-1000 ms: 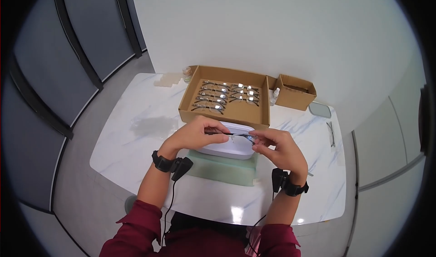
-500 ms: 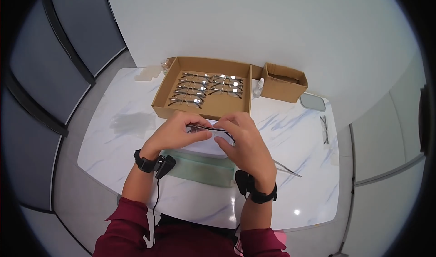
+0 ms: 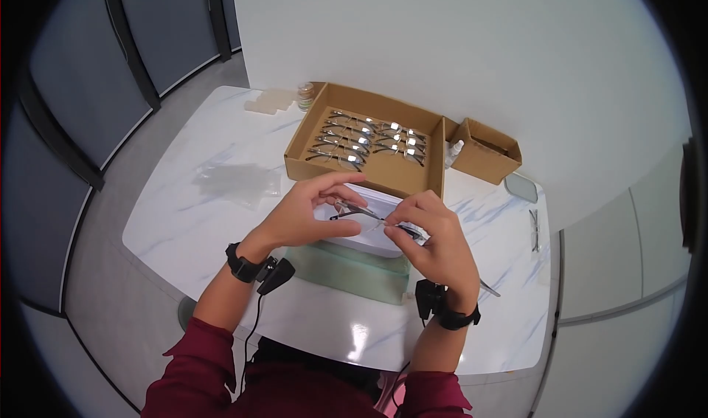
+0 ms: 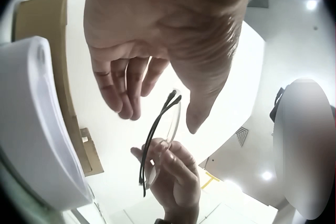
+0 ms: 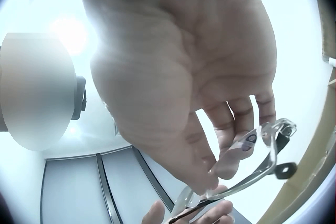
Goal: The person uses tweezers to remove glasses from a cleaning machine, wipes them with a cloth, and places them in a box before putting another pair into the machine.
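My right hand [image 3: 435, 237] pinches a pair of eyeglasses [image 4: 150, 145] between thumb and fingertips, above a white plastic tub [image 3: 377, 248]. The glasses have a clear front and dark, thin temples lying side by side, as the left wrist view shows. Around their other end, my left hand [image 3: 299, 215] is spread, thumb and fingers apart with the temple tips in the gap. In the right wrist view, a lens with a small printed mark [image 5: 249, 141] shows beside the right fingertips. Under the tub sits a pale green block [image 3: 346, 274].
Behind the tub stands a shallow cardboard box [image 3: 398, 178] holding several eyeglasses in two columns. A smaller carton [image 3: 479, 156], a spray bottle [image 3: 454, 152] and a grey-green tray [image 3: 522, 188] are at back right. Another pair of glasses [image 3: 535, 230] lies right; clear plastic bags [image 3: 240, 183] lie left.
Both hands held the glasses a second ago, then came closer together. Now the left fingers have spread off them, and the right hand alone pinches the glasses. The head view has also shifted.
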